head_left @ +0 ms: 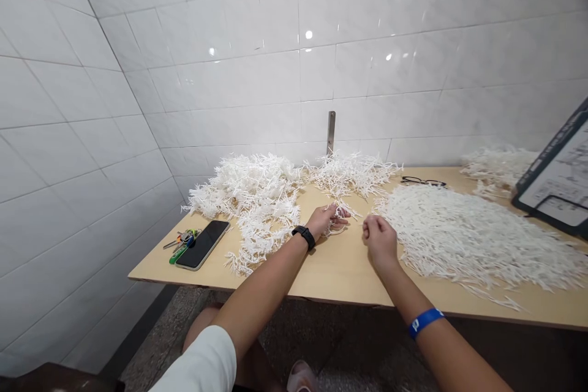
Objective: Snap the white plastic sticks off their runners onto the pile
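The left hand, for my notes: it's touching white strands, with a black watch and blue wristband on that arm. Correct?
Not quite: the head view shows the blue wristband on the right forearm. The left hand does touch white strands, with the black watch on that arm.

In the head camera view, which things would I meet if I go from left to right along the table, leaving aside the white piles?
Keys, phone, left hand, right hand, eyeglasses, dark-edged panel.
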A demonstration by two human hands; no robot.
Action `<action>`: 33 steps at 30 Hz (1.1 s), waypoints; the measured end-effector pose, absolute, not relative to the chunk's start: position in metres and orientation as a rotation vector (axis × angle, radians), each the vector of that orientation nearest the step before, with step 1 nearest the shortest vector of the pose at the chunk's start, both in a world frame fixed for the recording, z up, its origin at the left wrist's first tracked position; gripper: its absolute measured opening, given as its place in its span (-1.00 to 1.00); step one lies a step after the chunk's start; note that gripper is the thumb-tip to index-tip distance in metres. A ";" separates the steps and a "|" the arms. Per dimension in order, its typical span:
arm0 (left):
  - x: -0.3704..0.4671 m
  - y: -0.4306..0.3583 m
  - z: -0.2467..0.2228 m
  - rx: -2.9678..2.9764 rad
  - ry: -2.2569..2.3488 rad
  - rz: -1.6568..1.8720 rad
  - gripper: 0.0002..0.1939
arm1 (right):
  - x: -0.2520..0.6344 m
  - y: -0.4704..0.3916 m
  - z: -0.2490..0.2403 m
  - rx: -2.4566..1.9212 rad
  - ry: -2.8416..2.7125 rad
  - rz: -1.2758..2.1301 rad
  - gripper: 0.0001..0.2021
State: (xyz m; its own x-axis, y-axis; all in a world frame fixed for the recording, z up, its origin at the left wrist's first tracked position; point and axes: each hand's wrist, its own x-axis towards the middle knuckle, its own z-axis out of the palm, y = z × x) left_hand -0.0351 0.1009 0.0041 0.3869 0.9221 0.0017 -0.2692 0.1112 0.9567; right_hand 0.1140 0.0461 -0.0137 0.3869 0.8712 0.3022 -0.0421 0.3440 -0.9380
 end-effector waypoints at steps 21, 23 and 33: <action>-0.033 0.098 -0.001 1.458 0.701 0.859 -0.36 | 0.114 0.046 -0.008 -1.090 -1.430 0.926 -0.58; -0.033 0.098 -0.001 1.441 0.739 0.929 -0.37 | 0.115 0.047 -0.010 -1.065 -1.456 0.949 -0.56; -0.031 0.098 -0.005 1.248 0.767 1.078 -0.41 | 0.114 0.041 -0.003 -0.973 -1.602 0.960 -0.59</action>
